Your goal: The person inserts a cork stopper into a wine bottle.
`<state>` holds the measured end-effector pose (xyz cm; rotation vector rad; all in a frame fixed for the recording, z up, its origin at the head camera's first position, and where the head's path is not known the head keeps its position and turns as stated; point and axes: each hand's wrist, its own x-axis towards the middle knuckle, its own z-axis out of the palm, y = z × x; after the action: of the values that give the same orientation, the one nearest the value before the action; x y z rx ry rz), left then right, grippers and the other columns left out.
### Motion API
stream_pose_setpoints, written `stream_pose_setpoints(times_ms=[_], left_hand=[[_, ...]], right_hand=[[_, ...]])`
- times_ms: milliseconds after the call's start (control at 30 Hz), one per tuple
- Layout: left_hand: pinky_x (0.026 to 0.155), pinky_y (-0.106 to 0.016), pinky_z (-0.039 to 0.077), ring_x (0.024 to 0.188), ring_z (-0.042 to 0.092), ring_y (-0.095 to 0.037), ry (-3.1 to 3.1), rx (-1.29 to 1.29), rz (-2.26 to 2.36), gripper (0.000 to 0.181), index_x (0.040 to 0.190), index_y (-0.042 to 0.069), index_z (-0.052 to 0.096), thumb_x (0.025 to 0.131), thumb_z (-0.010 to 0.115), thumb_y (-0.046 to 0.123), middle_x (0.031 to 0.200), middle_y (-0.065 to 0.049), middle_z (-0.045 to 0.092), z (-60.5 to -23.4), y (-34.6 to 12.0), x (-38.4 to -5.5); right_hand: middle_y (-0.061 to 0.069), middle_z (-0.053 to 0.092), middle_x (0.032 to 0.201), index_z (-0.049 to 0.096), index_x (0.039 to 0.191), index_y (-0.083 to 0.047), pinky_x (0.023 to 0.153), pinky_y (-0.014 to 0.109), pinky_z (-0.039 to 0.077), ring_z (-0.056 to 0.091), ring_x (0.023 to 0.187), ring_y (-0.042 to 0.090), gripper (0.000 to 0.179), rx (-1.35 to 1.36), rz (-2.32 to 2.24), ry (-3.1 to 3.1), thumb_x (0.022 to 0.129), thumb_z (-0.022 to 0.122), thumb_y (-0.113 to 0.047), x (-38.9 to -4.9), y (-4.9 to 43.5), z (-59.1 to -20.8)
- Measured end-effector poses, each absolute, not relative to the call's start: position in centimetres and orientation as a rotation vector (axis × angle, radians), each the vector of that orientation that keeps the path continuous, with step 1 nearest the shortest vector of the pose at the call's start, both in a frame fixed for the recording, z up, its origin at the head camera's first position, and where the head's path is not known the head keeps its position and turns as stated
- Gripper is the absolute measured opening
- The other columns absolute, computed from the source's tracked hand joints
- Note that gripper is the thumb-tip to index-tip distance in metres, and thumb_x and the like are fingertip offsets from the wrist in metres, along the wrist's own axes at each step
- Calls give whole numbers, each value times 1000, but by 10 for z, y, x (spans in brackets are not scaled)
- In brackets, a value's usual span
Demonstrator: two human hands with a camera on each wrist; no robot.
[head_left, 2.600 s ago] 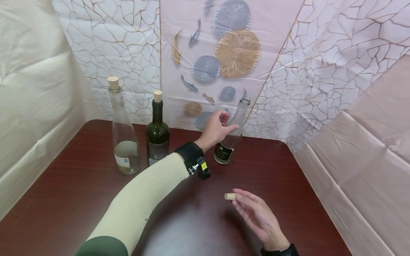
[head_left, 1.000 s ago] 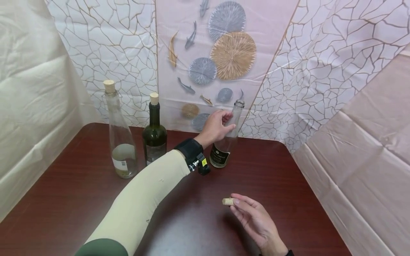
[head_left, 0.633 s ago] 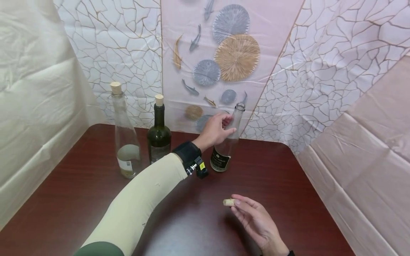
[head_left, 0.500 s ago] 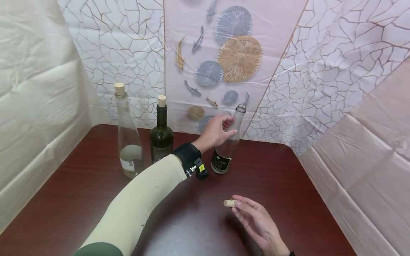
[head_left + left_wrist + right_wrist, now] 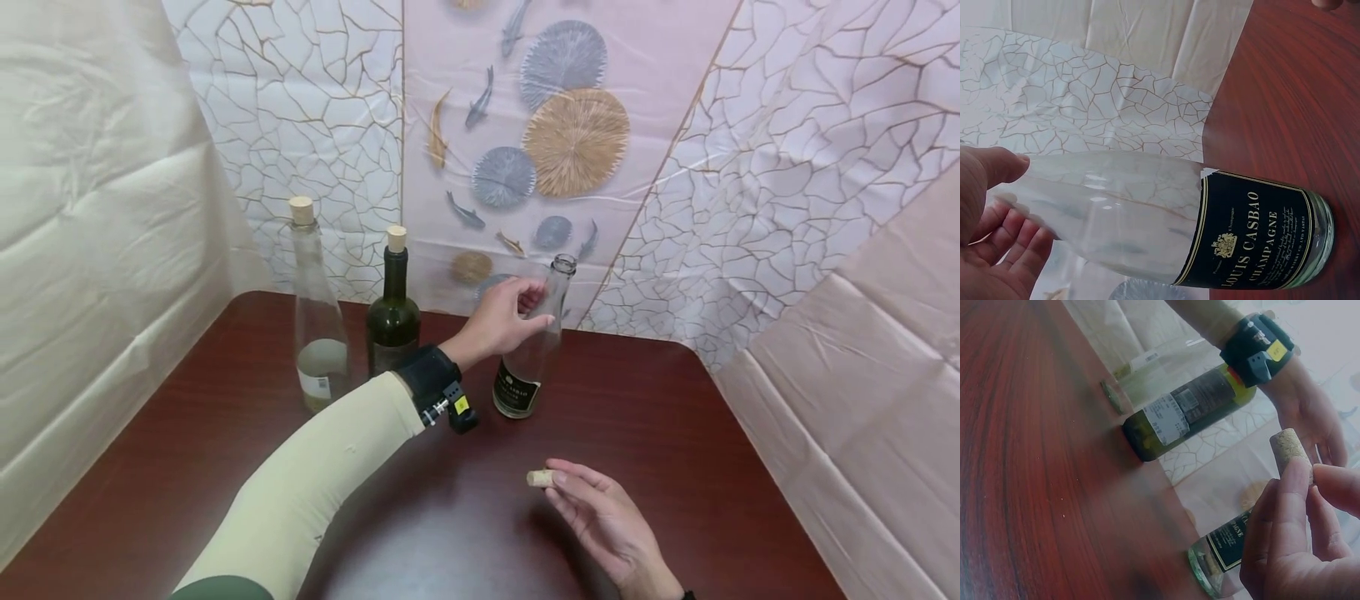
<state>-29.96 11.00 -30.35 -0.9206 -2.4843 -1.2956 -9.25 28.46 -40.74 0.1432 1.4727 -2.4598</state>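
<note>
My left hand (image 5: 498, 321) holds a clear champagne bottle (image 5: 553, 308) below its neck, thumb on the near side. Its mouth has no cork, and it leans slightly right at the back of the table. In the left wrist view the black label (image 5: 1254, 231) reads "Louis Casbao Champagne", and the thumb and fingertips (image 5: 1025, 244) lie on the glass. Lower right, my right hand (image 5: 611, 525) pinches a small cork (image 5: 540, 478) between thumb and fingers. The right wrist view shows the cork (image 5: 1288, 449) sticking up from the fingertips, apart from the bottle.
Left of the champagne bottle stand a green wine bottle (image 5: 393, 321) and a taller clear bottle (image 5: 318, 317), both corked. My left forearm passes in front of the green one. Patterned cloth (image 5: 337, 125) hangs behind the dark red table (image 5: 420, 517) and along its sides.
My left hand has brought the champagne bottle slightly nearer and leftward, toward the green bottle. My right hand still holds the cork in nearly the same place. The head view has shifted slightly.
</note>
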Motion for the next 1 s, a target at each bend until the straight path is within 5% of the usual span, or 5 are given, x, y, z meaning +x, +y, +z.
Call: stream_pose_setpoints(times_ms=[1000], left_hand=[[90,-25,50,101,58,-12,-2498,-925,-1309,48,129,7,60,87,72,29,113,-4,63,-306,48,-265]], right_hand=[[7,74,103,72,108,-5,89,23,54,68,100,15,21,105,-2420,1494,96,56,-1,-106,262,-410]])
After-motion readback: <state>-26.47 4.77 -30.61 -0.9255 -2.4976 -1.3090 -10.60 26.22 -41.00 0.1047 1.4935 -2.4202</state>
